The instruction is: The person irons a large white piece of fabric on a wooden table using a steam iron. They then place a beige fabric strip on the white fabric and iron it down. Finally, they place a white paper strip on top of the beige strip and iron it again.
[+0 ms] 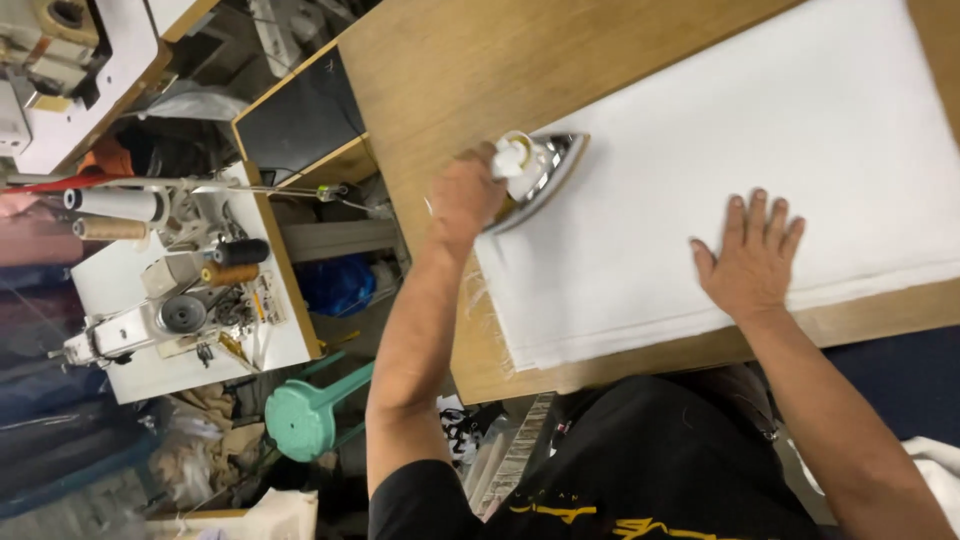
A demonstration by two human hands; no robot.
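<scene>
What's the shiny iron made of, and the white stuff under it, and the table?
The iron looks like polished metal below, mirror-bright along its edge, with a pale, probably plastic handle. The white sheet seems woven cloth: matte, folded in layers, threads fraying at its corner. The table looks like wood or wood-grain laminate, brown and streaked.

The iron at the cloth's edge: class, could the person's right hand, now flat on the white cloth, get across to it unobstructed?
Probably yes. Between the right hand and the iron lies only flat white cloth; the left hand already grips its handle.
</scene>
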